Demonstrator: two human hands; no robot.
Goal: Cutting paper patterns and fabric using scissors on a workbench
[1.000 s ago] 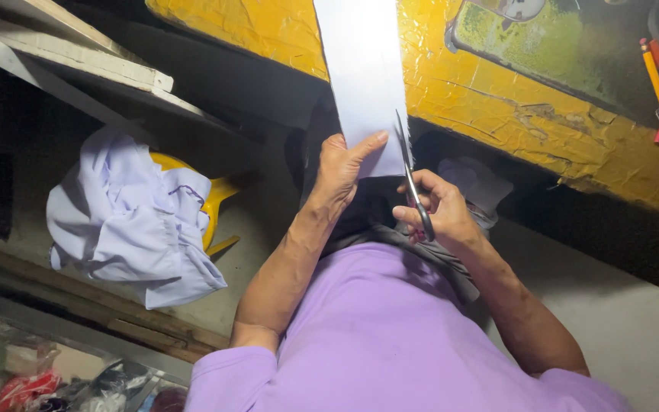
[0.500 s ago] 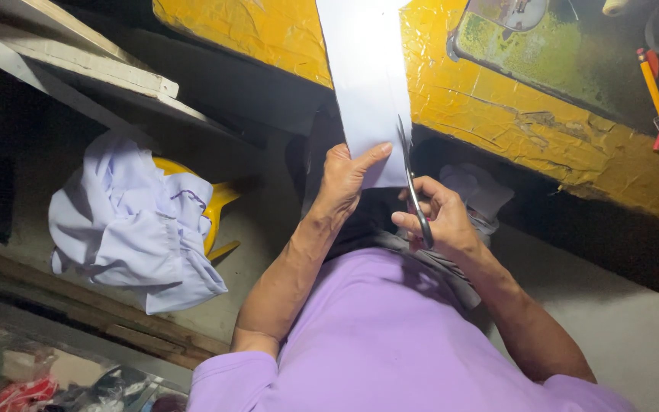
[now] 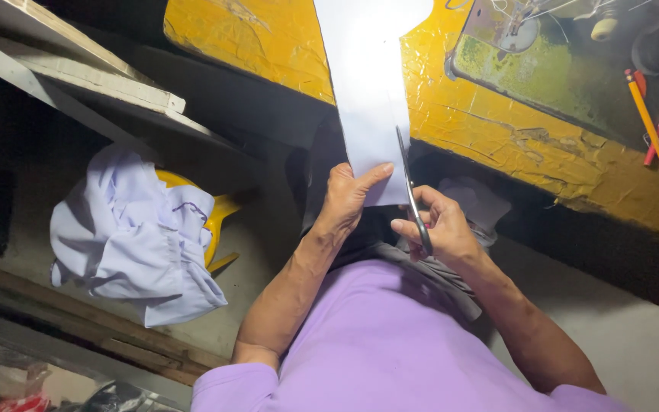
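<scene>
Looking down from the head cam: left hand (image 3: 345, 200) is pinched on the near end of the white sheet (image 3: 368, 91), thumb laid across its lower edge, fingers behind it, wrist straight, forearm running up from the lower middle of frame. Sheet stretches away from the body, over the yellow bench (image 3: 497, 130) edge. Right hand (image 3: 440, 225) is closed around the scissors (image 3: 412, 187) handles, knuckles up, forearm angled in from the lower right. Blades point away from the body, running along the sheet's right edge; they look nearly closed, tip against the sheet. Hands are near each other, with the scissors between them. Lilac shirt (image 3: 383, 343) fills the bottom. Left side: pale cloth (image 3: 131, 236) bunched on a yellow stool (image 3: 211, 214). Top right: sewing machine (image 3: 551, 61) on the bench, pencil (image 3: 646, 122) beside it.
</scene>
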